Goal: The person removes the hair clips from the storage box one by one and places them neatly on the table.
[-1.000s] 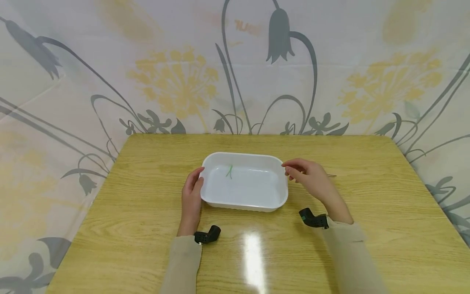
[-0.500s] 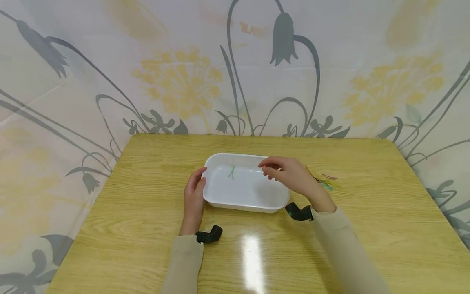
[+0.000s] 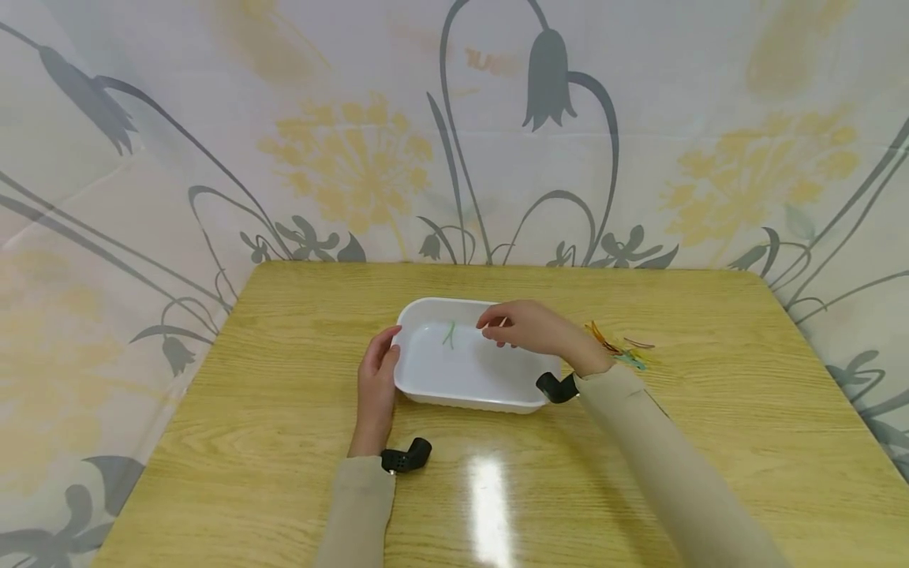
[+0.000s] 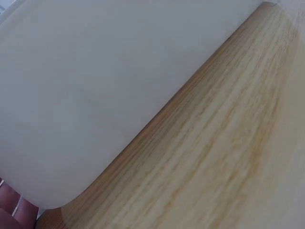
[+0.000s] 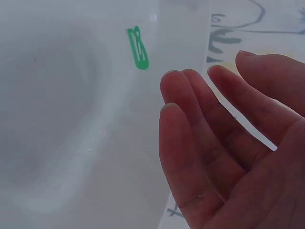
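A white rectangular dish with rounded corners stands on the wooden table. Inside it, toward the back left, lies a small green looped band, probably a rubber band. The right wrist view shows this green band as a narrow twisted loop. My left hand holds the dish's left end, fingertips and thumb at the rim. In the left wrist view, fingers show at the dish's lower corner. My right hand hovers over the dish's right half, fingers loosely bent, holding nothing, right of the band.
Right of the dish, partly behind my right forearm, lies a small pile of thin colored bands in orange, yellow, teal and brown. A flower-patterned cloth hangs behind the table. Both wrists carry black cameras.
My right hand has moved left from the dish's right rim to over its inside, uncovering the colored pile. The left hand stays at the left end. The green band lies where it was.
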Action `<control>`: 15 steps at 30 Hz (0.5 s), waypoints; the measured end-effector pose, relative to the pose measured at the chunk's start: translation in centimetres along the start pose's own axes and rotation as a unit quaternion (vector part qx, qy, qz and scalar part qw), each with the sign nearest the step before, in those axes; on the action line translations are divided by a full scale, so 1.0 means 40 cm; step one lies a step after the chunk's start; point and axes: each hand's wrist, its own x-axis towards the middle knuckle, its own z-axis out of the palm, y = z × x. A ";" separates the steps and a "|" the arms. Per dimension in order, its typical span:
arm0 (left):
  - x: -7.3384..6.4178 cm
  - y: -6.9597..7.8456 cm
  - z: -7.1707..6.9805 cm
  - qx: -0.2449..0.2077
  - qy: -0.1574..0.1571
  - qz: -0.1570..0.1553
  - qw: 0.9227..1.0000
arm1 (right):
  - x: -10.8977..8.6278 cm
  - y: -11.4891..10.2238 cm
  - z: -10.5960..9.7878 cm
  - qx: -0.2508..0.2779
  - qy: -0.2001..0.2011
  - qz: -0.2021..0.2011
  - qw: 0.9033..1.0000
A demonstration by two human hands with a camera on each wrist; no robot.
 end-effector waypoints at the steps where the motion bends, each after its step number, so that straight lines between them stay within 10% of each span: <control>1: 0.000 -0.001 0.000 0.001 0.001 0.000 1.000 | 0.009 0.002 0.002 -0.003 -0.008 0.003 1.000; 15: 0.001 -0.004 0.000 0.016 0.004 0.013 1.000 | 0.109 0.009 0.039 -0.038 -0.061 0.038 0.997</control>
